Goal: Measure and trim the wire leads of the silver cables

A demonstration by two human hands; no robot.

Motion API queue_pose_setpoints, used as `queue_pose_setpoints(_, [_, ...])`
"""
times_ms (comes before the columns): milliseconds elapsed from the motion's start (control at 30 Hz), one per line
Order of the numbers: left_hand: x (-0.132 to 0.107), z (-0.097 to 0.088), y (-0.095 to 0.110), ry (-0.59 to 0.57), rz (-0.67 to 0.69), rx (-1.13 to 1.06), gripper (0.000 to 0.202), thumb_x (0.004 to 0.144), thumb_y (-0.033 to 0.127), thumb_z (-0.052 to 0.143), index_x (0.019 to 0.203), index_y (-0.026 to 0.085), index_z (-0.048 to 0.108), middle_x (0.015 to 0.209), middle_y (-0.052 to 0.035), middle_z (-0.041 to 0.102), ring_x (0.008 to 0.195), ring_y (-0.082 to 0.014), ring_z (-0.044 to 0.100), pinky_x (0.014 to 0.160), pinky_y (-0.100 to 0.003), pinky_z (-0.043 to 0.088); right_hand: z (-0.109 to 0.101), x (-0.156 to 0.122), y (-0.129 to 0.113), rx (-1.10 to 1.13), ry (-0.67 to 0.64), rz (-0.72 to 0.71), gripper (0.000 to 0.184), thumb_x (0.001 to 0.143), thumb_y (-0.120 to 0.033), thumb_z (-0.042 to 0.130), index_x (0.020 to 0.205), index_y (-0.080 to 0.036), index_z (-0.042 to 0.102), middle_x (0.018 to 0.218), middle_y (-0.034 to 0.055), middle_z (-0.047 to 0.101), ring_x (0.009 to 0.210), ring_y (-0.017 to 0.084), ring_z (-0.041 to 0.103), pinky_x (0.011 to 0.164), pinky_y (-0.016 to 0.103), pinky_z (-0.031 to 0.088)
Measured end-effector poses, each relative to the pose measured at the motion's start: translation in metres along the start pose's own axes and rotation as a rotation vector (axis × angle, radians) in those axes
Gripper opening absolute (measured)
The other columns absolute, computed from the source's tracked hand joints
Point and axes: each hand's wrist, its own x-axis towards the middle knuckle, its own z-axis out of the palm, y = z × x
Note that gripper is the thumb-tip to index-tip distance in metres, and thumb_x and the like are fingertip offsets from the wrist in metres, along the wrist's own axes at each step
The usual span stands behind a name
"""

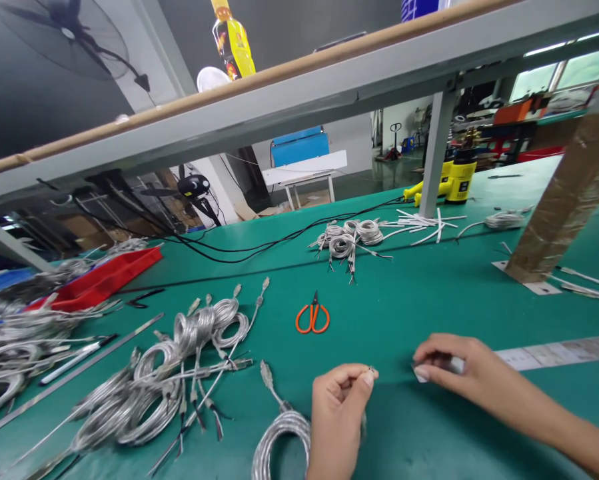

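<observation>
My left hand (340,419) is closed in a pinch, low in the middle of the view. A small pale tip shows at its fingertips, seemingly the end of a clear-jacketed USB cable (282,437). That cable's coil lies against the hand's left side, partly hidden behind it, with its plug pointing up. To the right, my right hand (446,363) pinches a small whitish, see-through piece (421,375), blurred and mostly covered by the fingers. Orange-handled scissors (313,316) lie beyond my left hand, touched by neither hand.
Many coiled cables (154,380) are heaped at left, near a red tray (99,277) and a steel ruler (69,377). More coils (346,237) lie farther back. A metal strip (559,353) extends right. A shelf (259,100) crosses overhead; its taped post (564,200) stands right.
</observation>
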Motion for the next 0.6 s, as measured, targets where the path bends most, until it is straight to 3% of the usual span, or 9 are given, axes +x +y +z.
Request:
queue_pose_setpoints(100, [-0.002,0.000,0.000,-0.010,-0.027,0.023,0.015,0.069,0.025,0.063,0.064,0.012,0.069,0.048,0.0008,0.052,0.048,-0.0085,0.040,0.048,-0.018,0.035,-0.016,-0.005,0.024,-0.181,-0.016,0.038,0.025,0.071,-0.043,0.060,0.086,-0.023,0.058,0.086,0.0028,0.060,0.079,0.021,0.054,0.068,0.030,0.040])
queue_pose_setpoints(233, [-0.005,0.003,0.001,-0.004,-0.035,0.024,0.016,0.064,0.025,0.064,0.060,0.010,0.069,0.053,-0.0031,0.058,0.049,-0.0085,0.040,0.045,-0.017,0.029,-0.021,-0.012,0.040,-0.334,-0.064,0.047,0.030,0.067,-0.046,0.062,0.086,-0.024,0.055,0.087,0.0027,0.057,0.079,0.022,0.050,0.066,0.033,0.037])
queue_pose_setpoints(600, [-0.009,0.003,-0.004,-0.141,-0.070,0.124,0.019,0.067,0.026,0.059,0.059,0.010,0.062,0.052,0.0001,0.048,0.049,-0.0089,0.034,0.046,-0.019,0.024,-0.022,-0.009,0.041,-0.355,-0.045,0.051,0.024,0.071,-0.044,0.058,0.075,-0.021,0.051,0.078,0.0014,0.056,0.072,0.020,0.050,0.063,0.029,0.034])
